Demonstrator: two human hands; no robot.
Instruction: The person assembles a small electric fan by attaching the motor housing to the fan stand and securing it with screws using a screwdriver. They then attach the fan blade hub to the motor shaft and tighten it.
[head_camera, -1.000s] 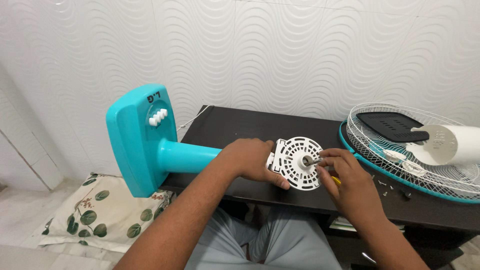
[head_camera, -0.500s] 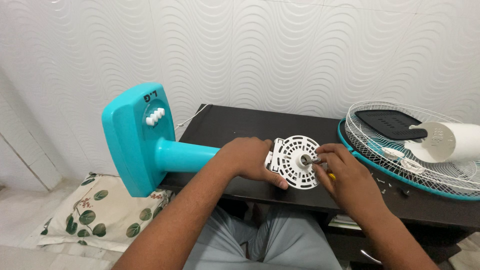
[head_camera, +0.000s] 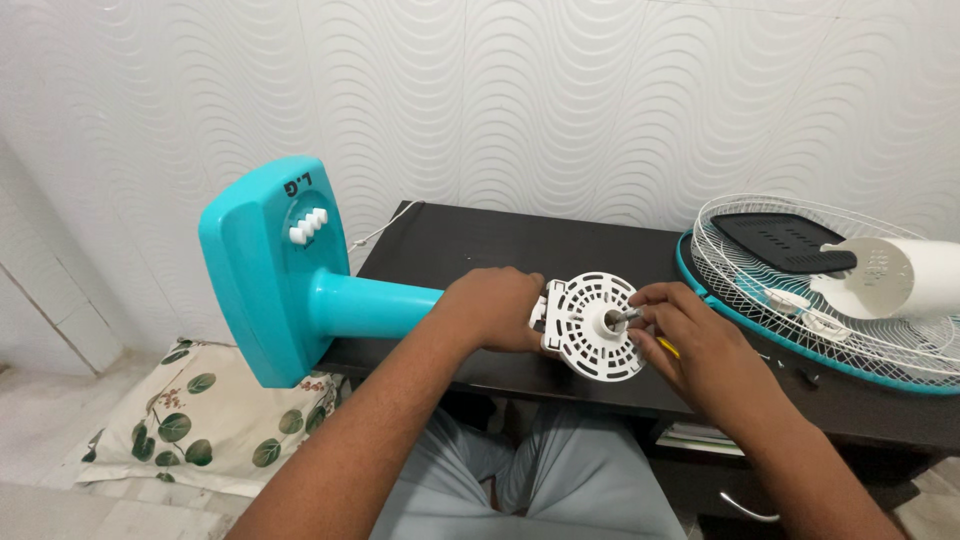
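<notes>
**Two hands on a fan motor plate at the bench's near edge**

Nearest, at the near edge of the dark bench (head_camera: 470, 250), the left hand (head_camera: 498, 310) curls around the left rim of the round white slotted plastic plate (head_camera: 593, 325), holding it tilted up. The right hand (head_camera: 690, 335) lies just right of it, fingertips pinched on the short metal shaft (head_camera: 622, 317) jutting rightward from the plate's hub. Farther left, a turquoise fan base (head_camera: 270, 265) overhangs the edge; at the far right corner lies a white wire grille (head_camera: 830, 290)
</notes>
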